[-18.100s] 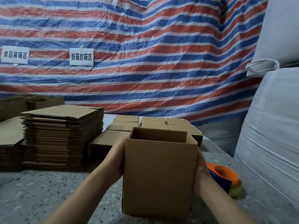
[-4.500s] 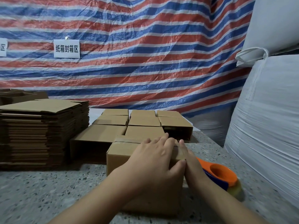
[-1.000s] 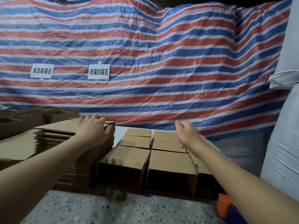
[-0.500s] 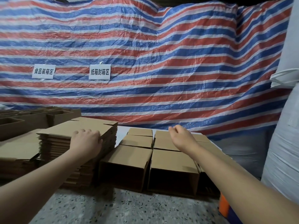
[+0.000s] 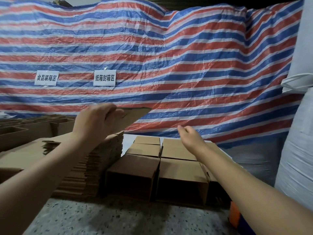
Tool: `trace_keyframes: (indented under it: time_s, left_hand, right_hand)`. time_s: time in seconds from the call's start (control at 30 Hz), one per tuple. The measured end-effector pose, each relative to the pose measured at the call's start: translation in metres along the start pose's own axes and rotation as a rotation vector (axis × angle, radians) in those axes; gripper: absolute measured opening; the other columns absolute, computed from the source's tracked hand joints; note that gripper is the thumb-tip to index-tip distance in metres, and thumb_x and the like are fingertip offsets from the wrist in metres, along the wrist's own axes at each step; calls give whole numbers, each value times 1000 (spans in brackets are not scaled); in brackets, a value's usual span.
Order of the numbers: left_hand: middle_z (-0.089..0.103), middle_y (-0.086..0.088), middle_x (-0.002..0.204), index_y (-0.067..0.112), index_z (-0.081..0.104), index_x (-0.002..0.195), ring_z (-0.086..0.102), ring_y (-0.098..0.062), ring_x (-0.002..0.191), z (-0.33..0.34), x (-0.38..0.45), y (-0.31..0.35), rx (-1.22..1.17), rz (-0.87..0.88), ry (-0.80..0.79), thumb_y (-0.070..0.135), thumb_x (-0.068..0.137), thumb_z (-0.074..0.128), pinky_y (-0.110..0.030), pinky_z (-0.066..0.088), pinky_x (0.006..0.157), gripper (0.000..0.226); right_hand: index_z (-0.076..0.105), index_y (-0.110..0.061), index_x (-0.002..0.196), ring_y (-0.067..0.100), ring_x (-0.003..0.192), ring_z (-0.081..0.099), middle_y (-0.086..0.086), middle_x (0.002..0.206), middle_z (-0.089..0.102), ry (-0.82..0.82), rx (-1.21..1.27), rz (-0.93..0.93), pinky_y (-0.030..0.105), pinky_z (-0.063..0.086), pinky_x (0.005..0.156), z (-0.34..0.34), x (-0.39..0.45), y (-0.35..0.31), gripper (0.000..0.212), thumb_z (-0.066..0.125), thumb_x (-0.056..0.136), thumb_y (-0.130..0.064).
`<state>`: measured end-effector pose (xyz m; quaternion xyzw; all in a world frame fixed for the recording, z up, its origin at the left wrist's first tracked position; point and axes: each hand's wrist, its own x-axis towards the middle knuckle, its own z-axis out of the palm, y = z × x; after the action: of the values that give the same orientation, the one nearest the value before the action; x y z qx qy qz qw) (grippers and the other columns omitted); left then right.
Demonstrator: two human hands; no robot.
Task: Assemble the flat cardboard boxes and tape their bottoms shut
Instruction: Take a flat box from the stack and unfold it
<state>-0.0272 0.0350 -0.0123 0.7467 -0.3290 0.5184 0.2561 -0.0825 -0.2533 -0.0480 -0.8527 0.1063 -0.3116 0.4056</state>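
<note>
1. One crinkled plastic tarpaulin striped in red, blue and white (image 5: 169,53) covers the whole back wall; two white paper signs printed with black characters (image 5: 104,78) are fixed on its left part.
2. Bulky white woven sacks (image 5: 298,150) are piled along the right edge.
3. A grey speckled stone tabletop (image 5: 118,219) carries everything in the foreground.
4. A tall stack of flattened brown cardboard boxes (image 5: 94,167) stands on the table at left, with open-topped assembled brown boxes (image 5: 15,134) behind it at the far left.
5. A block of assembled brown cardboard boxes lying on their sides (image 5: 179,168) sits just to the right of the stack, their dark openings facing the camera.
6. The left hand (image 5: 94,122) is raised above the stack, fingers curled round one flat brown cardboard box blank (image 5: 133,114); the blank is in the air, clear of the stack, with its far end pointing right, in front of the tarpaulin.
7. The right hand (image 5: 191,138) hovers above the assembled boxes, fingers loosely bent and holding nothing, well apart from the lifted blank.
8. An orange and blue tape dispenser (image 5: 235,216) shows partly at the bottom right, behind the right forearm.
</note>
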Motion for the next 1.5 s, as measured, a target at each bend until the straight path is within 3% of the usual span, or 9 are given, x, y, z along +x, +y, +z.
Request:
trace_keyframes:
  time_s: [0.13,0.17,0.2,0.4,0.6,0.9,1.07,1.33,1.5]
  left_hand:
    - [68,-6,75,11,73,92,59,-30,68,-19,18,22,-226,-55,36,34,96,58,-37,42,57,28]
    - [68,-7,75,12,72,91,60,-30,68,-23,20,26,-283,-88,14,37,96,57,-38,45,57,30]
    - [68,-8,74,15,72,90,61,-30,68,-26,21,29,-352,-135,-17,43,94,56,-40,48,56,32]
    - [69,14,69,29,70,86,62,1,61,-28,22,38,-759,-449,-174,58,80,55,-25,47,58,34]
    - [68,11,70,23,68,84,62,-11,72,-8,9,35,-940,-549,-330,59,78,56,-27,48,67,38]
    - [70,4,100,27,61,109,67,-13,94,32,-39,59,-896,-807,-334,53,76,74,-29,55,73,44]
    - [74,10,88,30,66,101,70,-5,80,37,-75,66,-907,-828,-277,41,77,78,-15,52,55,29]
    - [71,0,102,22,65,110,67,-18,98,54,-119,81,-889,-956,-247,38,79,78,-42,59,83,37]
    - [65,5,104,28,56,115,63,-13,97,56,-116,92,-922,-1040,-217,53,76,77,-30,53,70,50]
  right_hand:
    - [58,-14,105,24,89,58,8,92,57,48,220,19,36,44,70,-14,4,-9,48,35,103,-57]
    - [57,-13,118,27,100,59,11,102,59,72,260,22,35,32,101,-18,6,-10,55,33,103,-60]
    - [54,-14,128,27,109,57,8,112,60,100,302,25,35,28,76,-22,8,-12,60,32,102,-63]
    - [59,-23,127,19,111,66,-1,120,71,-20,560,-92,33,52,88,-57,1,-11,64,42,90,-72]
    - [76,-28,113,20,113,70,2,123,73,-288,635,-111,34,58,85,-81,-21,2,26,68,92,-41]
    - [80,-14,100,31,102,74,15,111,75,-181,694,119,50,54,91,-70,-77,31,31,78,79,-36]
    - [79,-13,100,30,103,73,15,110,76,-181,691,166,50,52,95,-68,-108,50,31,77,77,-35]
    - [74,-3,110,33,109,70,17,109,75,-85,668,170,56,46,107,-50,-137,75,46,75,75,-33]
    - [72,-20,122,29,118,66,11,122,72,-122,753,144,47,54,95,-56,-135,82,56,46,92,-60]
